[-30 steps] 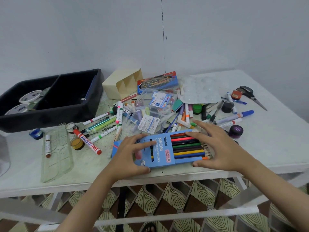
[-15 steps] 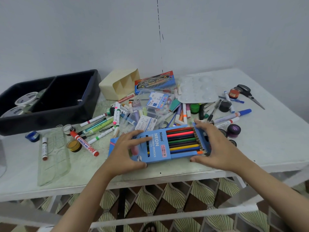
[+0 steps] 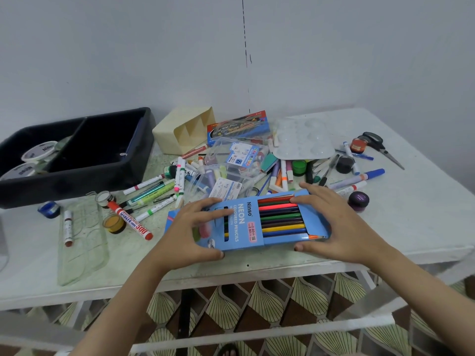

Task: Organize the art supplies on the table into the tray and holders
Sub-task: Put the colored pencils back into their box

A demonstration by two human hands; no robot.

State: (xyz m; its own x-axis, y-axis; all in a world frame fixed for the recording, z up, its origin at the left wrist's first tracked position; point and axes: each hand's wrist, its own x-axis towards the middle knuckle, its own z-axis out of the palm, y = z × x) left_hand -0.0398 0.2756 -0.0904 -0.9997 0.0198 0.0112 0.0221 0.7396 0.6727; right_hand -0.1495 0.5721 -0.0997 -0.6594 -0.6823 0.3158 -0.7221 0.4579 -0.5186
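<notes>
On the white table (image 3: pixel 416 206), lower middle of the frame, the pencil box (image 3: pixel 241 222) lies left to right. My left hand (image 3: pixel 187 235) grips its left end, my right hand (image 3: pixel 334 227) its open end. The tray (image 3: pixel 77 186) sits upper left, nearer my left hand.

A blue pencil box (image 3: pixel 241 224) with white lettering is seen near the front edge. The pencils (image 3: pixel 280 218) exposed in it are coloured red, pink, green, dark purple, yellow, blue and orange. At far left a black tray (image 3: pixel 77 186) is seen, with a cream holder (image 3: pixel 167 134) to its right. A red-and-white whiteboard marker (image 3: pixel 129 219) is seen left of the box. A purple pot (image 3: pixel 358 200) is seen at right. The table (image 3: pixel 411 214) is painted white, and the floor (image 3: pixel 257 299) below is patterned with cream fans and brown diamonds.
</notes>
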